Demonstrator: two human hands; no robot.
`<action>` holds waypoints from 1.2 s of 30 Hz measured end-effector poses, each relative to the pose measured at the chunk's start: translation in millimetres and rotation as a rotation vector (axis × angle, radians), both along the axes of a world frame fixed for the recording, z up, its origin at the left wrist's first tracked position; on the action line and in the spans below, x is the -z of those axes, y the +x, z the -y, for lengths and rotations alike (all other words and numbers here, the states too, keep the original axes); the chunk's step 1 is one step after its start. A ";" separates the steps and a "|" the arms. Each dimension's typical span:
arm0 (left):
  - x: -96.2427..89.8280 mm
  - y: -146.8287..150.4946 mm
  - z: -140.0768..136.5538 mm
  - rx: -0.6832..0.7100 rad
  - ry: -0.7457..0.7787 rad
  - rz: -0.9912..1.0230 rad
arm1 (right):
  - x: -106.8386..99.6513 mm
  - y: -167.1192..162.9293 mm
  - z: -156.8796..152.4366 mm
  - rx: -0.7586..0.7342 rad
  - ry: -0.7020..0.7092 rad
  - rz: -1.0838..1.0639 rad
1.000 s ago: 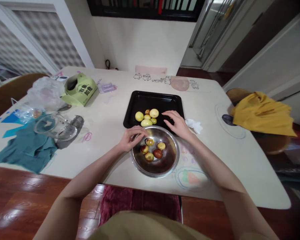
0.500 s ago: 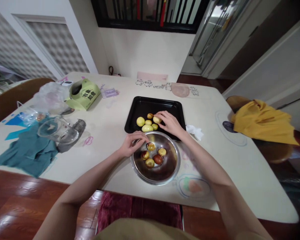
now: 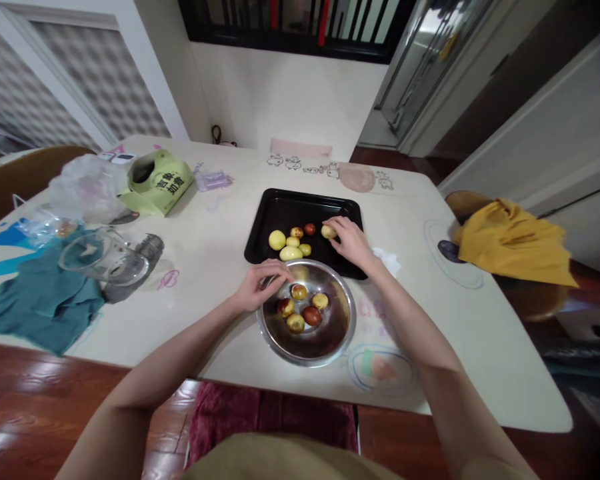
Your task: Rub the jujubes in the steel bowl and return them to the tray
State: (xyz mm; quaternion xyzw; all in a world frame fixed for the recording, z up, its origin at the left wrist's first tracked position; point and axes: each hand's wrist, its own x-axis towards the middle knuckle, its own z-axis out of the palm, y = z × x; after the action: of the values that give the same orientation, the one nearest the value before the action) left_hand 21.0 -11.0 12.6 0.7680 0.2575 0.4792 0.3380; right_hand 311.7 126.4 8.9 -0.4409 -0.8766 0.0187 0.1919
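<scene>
My right hand (image 3: 347, 239) has its fingers closed round a pale yellow-green jujube (image 3: 329, 231) over the right part of the black tray (image 3: 265, 208). On the tray, left of that hand, lie several yellow-green jujubes (image 3: 291, 253) and a red-brown jujube (image 3: 309, 229). My left hand (image 3: 261, 285) reaches over the upper left rim of a steel bowl (image 3: 337, 340), thumb and fingers apart, nothing visible between them. Several jujubes rest in the bowl, some yellow mottled with brown, one mostly red-brown (image 3: 312, 315). The nearest to my left fingertips is a mottled jujube (image 3: 299, 291).
To the left are a glass jug (image 3: 105, 257) on its side, a teal cloth (image 3: 43, 300), a green carton (image 3: 163, 183) and clear plastic bags (image 3: 87, 187). Crumpled white tissue (image 3: 387, 260) lies right of the tray. A yellow cloth (image 3: 515, 240) hangs over a chair at the right.
My right hand has moved right across the tray with the pale jujube, uncovering a red-brown one. My left hand stays at the bowl's rim. The whole view has shifted slightly.
</scene>
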 end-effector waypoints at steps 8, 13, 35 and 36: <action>-3.4 1.2 0.0 -0.005 0.004 -0.002 | 8.4 -28.4 -2.4 -0.152 0.005 0.036; -3.7 0.0 0.1 -0.013 -0.011 -0.025 | 8.8 -31.1 -2.3 -0.187 0.023 0.025; -5.1 -1.0 1.4 -0.010 -0.002 -0.062 | -73.4 -19.7 109.7 -0.438 -0.148 0.071; -5.0 -1.0 1.3 -0.009 -0.003 -0.062 | -71.5 -23.0 111.7 -0.453 -0.165 0.103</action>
State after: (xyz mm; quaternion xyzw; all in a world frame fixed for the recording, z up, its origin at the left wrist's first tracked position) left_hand 20.0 -12.2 17.6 0.7808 0.2719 0.4565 0.3287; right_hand 288.7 14.7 80.4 -0.2475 -0.9573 0.1104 0.1010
